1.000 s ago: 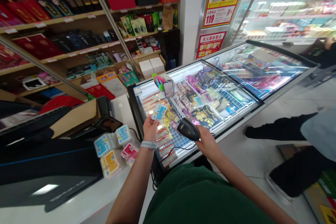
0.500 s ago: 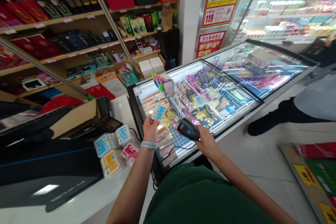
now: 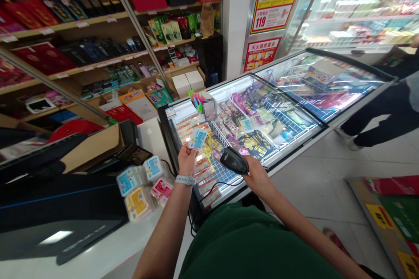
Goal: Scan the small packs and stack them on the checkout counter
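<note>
My left hand [image 3: 187, 160], with a pale watch on its wrist, pinches a small pack with a blue and white label [image 3: 198, 138] by its lower edge. In my right hand [image 3: 257, 173] is a black barcode scanner [image 3: 234, 161], its head pointing left toward the pack, with a gap between them. Both are held above the glass top of a chest freezer [image 3: 225, 178]. On the counter left of my forearm sit several clear plastic tubs, among them a yellow-labelled tub [image 3: 136, 204] and a pink-labelled tub [image 3: 162, 189].
A dark checkout machine [image 3: 65, 218] stands on the white counter [image 3: 108, 250]. A black cable [image 3: 214, 187] runs across the freezer top. Shelves with boxes and bottles line the back. A person in dark trousers [image 3: 376, 111] is at the right. Another foot [image 3: 335, 239] shows behind my right arm.
My hands, the pack and the scanner hold almost the same positions. The person at the right has shifted further right along the freezer. A foot has come into view at the lower right.
</note>
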`<move>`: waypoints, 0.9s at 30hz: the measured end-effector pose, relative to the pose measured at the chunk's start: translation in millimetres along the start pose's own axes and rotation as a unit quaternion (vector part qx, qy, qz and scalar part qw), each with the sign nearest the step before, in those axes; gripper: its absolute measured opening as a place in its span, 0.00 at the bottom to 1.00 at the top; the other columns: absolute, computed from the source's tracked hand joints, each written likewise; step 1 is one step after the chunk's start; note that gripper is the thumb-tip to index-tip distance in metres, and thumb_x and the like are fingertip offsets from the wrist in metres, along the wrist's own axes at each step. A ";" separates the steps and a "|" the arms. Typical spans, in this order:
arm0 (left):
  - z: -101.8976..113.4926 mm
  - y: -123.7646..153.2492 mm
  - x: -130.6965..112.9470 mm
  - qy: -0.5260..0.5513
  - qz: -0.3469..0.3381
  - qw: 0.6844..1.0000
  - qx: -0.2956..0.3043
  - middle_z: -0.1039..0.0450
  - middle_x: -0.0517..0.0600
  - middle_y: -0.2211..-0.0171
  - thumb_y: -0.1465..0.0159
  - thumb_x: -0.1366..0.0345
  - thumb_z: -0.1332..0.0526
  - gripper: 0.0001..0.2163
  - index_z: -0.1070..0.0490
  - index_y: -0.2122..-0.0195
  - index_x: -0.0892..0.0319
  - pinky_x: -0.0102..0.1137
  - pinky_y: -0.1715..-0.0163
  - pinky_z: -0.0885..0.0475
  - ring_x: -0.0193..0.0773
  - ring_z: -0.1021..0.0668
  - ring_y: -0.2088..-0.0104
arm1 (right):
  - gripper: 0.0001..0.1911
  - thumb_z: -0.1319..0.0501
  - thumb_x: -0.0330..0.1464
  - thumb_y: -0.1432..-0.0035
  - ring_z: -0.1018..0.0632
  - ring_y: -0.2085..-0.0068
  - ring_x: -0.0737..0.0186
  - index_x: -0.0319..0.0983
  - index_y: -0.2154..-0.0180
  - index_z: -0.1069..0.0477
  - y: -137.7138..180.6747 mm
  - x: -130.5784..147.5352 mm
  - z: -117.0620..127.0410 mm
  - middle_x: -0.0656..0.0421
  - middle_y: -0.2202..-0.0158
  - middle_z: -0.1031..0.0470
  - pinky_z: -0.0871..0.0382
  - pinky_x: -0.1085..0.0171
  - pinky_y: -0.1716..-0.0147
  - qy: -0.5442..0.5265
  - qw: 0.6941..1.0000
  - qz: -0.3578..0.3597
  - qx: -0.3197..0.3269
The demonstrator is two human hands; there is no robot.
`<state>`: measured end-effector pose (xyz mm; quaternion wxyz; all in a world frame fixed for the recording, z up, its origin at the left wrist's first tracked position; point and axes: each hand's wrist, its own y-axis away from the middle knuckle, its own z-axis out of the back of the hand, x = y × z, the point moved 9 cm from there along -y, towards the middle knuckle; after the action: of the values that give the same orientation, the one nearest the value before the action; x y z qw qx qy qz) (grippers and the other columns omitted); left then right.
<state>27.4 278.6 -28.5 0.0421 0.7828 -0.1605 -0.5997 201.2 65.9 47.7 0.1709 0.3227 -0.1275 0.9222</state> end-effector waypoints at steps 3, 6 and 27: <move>0.6 -1.0 1.5 -0.002 0.001 1.000 -0.002 0.24 0.47 0.66 0.52 0.69 0.33 0.16 0.31 0.62 0.58 0.29 0.62 0.30 0.32 0.23 0.66 | 0.23 0.46 0.20 0.52 0.27 0.56 0.52 0.39 0.53 0.36 0.1 2.0 1.4 0.52 0.57 0.28 0.33 0.52 0.53 -0.002 1.000 -0.001 -0.002; 0.7 -1.2 3.7 -0.003 0.009 1.000 -0.005 0.25 0.47 0.66 0.52 0.69 0.33 0.16 0.31 0.61 0.58 0.31 0.61 0.29 0.32 0.23 0.65 | 0.22 0.46 0.20 0.52 0.27 0.56 0.52 0.39 0.54 0.36 0.5 1.1 0.2 0.52 0.57 0.28 0.33 0.52 0.53 -0.004 1.000 -0.004 0.003; -43.5 14.1 75.4 0.073 0.273 0.959 0.029 0.21 0.55 0.71 0.43 0.73 0.39 0.06 0.28 0.64 0.64 0.31 0.65 0.24 0.38 0.18 0.69 | 0.23 0.46 0.20 0.51 0.27 0.52 0.52 0.37 0.51 0.35 10.4 -18.4 3.3 0.51 0.55 0.27 0.34 0.54 0.50 -0.033 0.999 -0.024 -0.009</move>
<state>83.3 237.0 -82.6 0.1930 0.7515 -0.3821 -0.5020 212.4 51.0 37.1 0.1917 0.3548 -0.1337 0.9053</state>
